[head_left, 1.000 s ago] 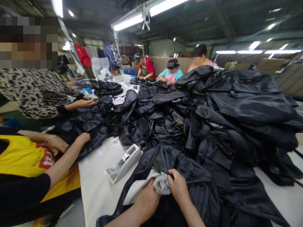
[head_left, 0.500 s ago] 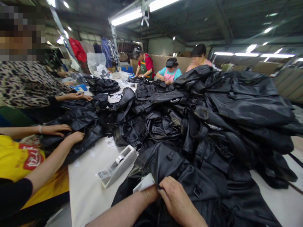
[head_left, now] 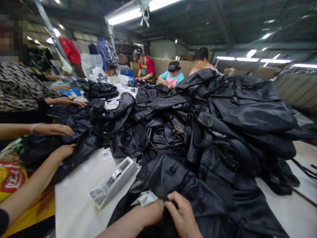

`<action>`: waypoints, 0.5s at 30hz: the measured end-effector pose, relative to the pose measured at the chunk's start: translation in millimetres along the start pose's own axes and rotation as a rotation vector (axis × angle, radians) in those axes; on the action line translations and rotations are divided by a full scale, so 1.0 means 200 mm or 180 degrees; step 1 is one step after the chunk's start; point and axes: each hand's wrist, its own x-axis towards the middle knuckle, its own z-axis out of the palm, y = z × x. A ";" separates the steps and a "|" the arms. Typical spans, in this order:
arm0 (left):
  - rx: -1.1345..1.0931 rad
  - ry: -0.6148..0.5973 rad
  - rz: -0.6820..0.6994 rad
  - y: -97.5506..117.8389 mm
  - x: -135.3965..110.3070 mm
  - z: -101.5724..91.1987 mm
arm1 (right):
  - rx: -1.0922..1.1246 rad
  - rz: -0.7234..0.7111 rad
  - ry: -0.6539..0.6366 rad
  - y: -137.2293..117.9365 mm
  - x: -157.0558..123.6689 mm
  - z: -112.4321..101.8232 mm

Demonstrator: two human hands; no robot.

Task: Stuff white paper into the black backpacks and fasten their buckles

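Big dim workshop hall, white strip lights (head_left: 125, 17) overhead, broad off-white worktable (head_left: 74, 205) underneath. Using the wedge-shaped, pale grey plastic tape dispenser (head_left: 115, 181) as landmark.

Just right of the dispenser: a glossy black leather-like piece (head_left: 184, 175) with small dark buckles. Right hand (head_left: 182, 211), below and right of the dispenser, with thumb and finger pinched on the edge of it. Left hand (head_left: 156, 211) tucked in at the same edge, fingers out of sight, so can't tell whether gripping or spread. Crumpled pale grey cloth (head_left: 148, 198) poking out by the left wrist, nearer the dispenser.

Now the worries. Could easily twist or trap the cloth, working blind like that. Might strain the edge with too hard a pull against that pinch. Might nudge the dispenser too, with black material lying so close to it. Also wary of the towering heap of similar black goods (head_left: 247, 102), beyond and right of the dispenser: could slump after a careless tug. Co-worker's hands (head_left: 55, 129) left of the dispenser, well apart, so probably no clash.
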 end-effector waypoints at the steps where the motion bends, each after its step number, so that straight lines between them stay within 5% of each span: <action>1: 0.0249 0.0088 0.0163 0.02 -0.04 -0.01 | 0.0049 0.0022 0.0037 0.01 0.00 0.00; 4: 0.0590 0.0531 0.0509 0.05 -0.17 -0.02 | 0.0167 0.0088 0.0189 0.02 0.00 -0.01; 7: 0.0576 0.1420 0.0977 0.03 -0.32 -0.03 | 0.0180 0.0104 0.0211 0.02 0.00 0.00; 9: 0.0596 0.1974 0.0902 0.01 -0.39 -0.05 | 0.0115 0.0060 0.0176 0.02 0.00 0.00; 12: 0.0845 0.1700 0.0287 -0.01 -0.42 -0.08 | -0.0015 -0.0047 0.0174 0.00 0.00 0.01; 15: 0.0892 0.1227 0.0670 -0.01 -0.36 -0.06 | -0.0182 -0.0199 0.0150 -0.04 -0.01 0.02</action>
